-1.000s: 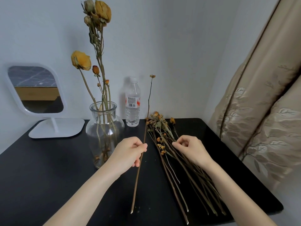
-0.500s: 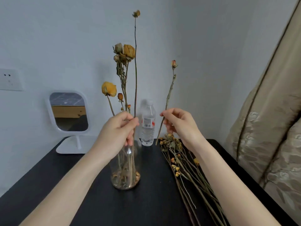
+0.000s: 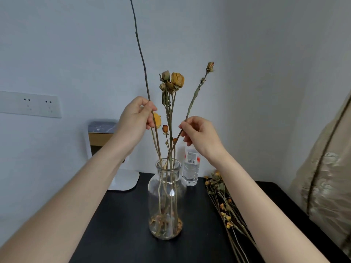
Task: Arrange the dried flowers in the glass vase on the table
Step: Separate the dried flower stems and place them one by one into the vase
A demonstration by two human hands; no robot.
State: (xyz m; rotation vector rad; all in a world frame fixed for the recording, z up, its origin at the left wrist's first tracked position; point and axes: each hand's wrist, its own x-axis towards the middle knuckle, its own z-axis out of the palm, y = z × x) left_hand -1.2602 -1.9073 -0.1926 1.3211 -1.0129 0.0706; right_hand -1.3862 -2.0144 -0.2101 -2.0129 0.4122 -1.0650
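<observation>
Left grip: our left grip (image 3: 135,118) is up above the vase, thumb and fingers pinched round a long bare stem (image 3: 141,54).
Long stem: super thin. It runs out past the top of the shot, so we can't see its head. Below our fingers it drops to the mouth of the glass vase (image 3: 167,198).
Right grip: our right grip (image 3: 201,135) sits a bit lower and to the right, fingertips closed on a shorter stem (image 3: 196,91) with one small dried bud (image 3: 209,67) on top.
Shorter stem: leans up and to the right. Its lower part slants down-left into the stems at the vase neck, and we can't tell how deep it goes.
Vase: clear and upright on the black table (image 3: 117,224), roughly midway between the left and right edges and a little in from the far edge. There are crumbly bits at the bottom.
Already in the vase: some dried roses (image 3: 174,80) standing tall between our two grips, plus a yellow rose (image 3: 157,119) half hidden behind the left fingers.
Loose ones: the other dried flowers (image 3: 224,205) lie flat along the table's right side, heads toward the far edge, apart from the vase.
Water bottle (image 3: 190,168): at the far edge, just behind the vase on its right, top hidden by our right wrist.
Mirror (image 3: 100,137): white, on a stand at the far left corner, partly behind our left forearm.
Around it: a socket plate (image 3: 30,104) on the wall and a beige curtain (image 3: 326,177) past the right edge.
</observation>
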